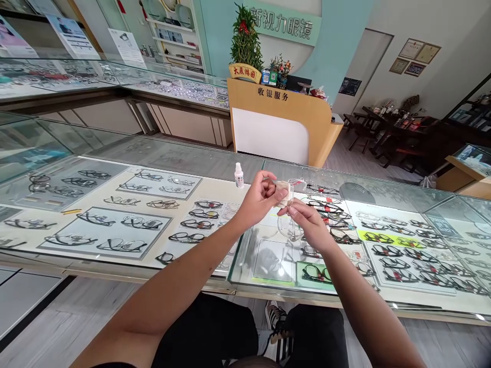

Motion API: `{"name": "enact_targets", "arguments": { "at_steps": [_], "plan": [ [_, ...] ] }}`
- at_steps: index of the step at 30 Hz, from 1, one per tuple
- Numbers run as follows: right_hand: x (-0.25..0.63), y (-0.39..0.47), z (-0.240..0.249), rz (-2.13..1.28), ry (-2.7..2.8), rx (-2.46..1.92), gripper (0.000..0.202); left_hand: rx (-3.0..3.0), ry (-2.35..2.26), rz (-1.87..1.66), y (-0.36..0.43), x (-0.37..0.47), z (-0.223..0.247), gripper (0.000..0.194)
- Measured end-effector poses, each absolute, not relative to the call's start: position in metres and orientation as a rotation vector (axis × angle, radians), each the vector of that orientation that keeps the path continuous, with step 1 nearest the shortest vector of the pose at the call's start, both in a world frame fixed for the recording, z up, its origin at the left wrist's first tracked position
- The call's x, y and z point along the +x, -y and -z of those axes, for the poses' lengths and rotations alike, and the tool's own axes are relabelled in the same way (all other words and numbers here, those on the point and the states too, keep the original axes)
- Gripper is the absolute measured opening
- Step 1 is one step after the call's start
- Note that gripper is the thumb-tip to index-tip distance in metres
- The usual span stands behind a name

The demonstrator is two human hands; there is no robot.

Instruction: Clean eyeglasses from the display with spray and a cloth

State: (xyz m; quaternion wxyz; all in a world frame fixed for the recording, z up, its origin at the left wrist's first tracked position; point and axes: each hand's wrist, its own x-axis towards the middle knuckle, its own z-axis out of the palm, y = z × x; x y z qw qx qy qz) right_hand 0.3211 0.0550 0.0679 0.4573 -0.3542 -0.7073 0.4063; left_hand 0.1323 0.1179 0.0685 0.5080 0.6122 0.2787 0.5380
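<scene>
A pair of clear-framed eyeglasses (288, 228) is held upright above the glass counter, one round lens hanging low between my hands. My left hand (264, 193) is closed on a beige cloth (283, 194), pinching it against the upper part of the glasses; the lens there is mostly covered. The fingers of my right hand (309, 222) grip the frame near its middle. To the left of my hands, a small white bottle (238, 176) stands upright on the glass top.
Under the glass of the counter (215, 163) lie rows of eyeglasses on trays (105, 230). A yellow pencil-like item (72, 211) is at the left. Beyond stands a wooden cashier desk (320, 133) with a potted plant (246, 43). More display cases (184, 92) run along the back left.
</scene>
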Motion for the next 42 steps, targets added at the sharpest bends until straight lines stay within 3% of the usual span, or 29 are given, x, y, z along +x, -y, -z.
{"name": "enact_targets", "arguments": {
  "at_steps": [6,11,24,35,42],
  "plan": [
    [0.321,-0.053,-0.070,-0.947,1.776,-0.827,0.034,1.550,-0.920,-1.060,-0.117,0.125,-0.076,0.053],
    [0.323,-0.054,-0.069,-0.991,1.784,-0.857,0.036,1.535,-0.687,-0.884,-0.113,0.126,-0.083,0.052],
    [0.325,-0.065,-0.047,-1.398,1.485,-0.871,0.040,1.147,-0.293,-0.843,-0.113,0.134,-0.076,0.041],
    [0.315,-0.061,-0.056,-1.272,1.508,-0.985,0.047,1.144,-0.392,-0.996,-0.111,0.142,-0.071,0.048],
    [0.314,-0.059,-0.062,-1.248,1.472,-1.023,0.038,1.158,-0.405,-1.041,-0.115,0.140,-0.070,0.052]
  ]
}}
